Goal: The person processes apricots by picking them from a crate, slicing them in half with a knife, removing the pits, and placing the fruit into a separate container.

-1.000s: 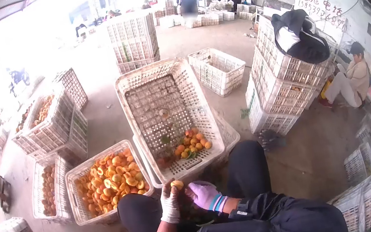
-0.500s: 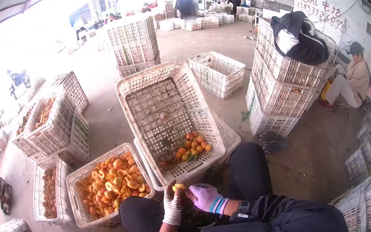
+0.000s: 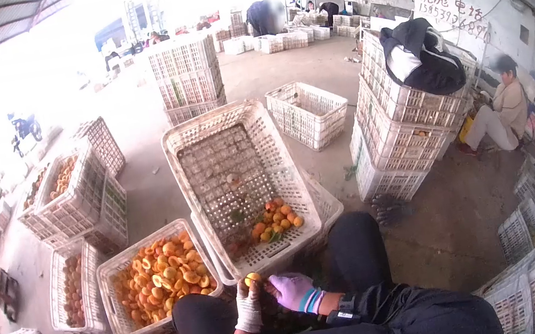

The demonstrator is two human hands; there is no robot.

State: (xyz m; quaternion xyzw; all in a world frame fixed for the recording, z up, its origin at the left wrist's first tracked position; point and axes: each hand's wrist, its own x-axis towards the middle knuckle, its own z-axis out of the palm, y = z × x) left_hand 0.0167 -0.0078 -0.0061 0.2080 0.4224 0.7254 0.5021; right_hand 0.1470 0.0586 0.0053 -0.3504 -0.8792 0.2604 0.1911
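Observation:
A yellow-orange apricot (image 3: 252,278) is pinched in the fingertips of my left hand (image 3: 247,305), which has white wrapping round the palm and wrist. Close on its right, my right hand (image 3: 296,291) wears a lilac glove with striped cuff. Its fingers are closed, and whatever they hold is hidden. In front of my knees, a tilted white crate (image 3: 180,173) rests on another crate (image 3: 332,207), with several whole apricots (image 3: 277,219) gathered at its low end. To the left stands a crate (image 3: 109,302) full of halved apricots (image 3: 163,276).
A crate of brownish round pieces (image 3: 73,282) stands farther left, near stacked crates (image 3: 73,210). Ahead are a tall crate stack (image 3: 188,75) and a single crate (image 3: 310,116). On the right, a jacket (image 3: 423,57) tops another stack (image 3: 404,129); a person (image 3: 500,104) sits beyond it.
The view has shifted slightly. My left hand still holds the apricot, now a little lower and left in view, with more of the fruit showing. My right hand stays beside it.

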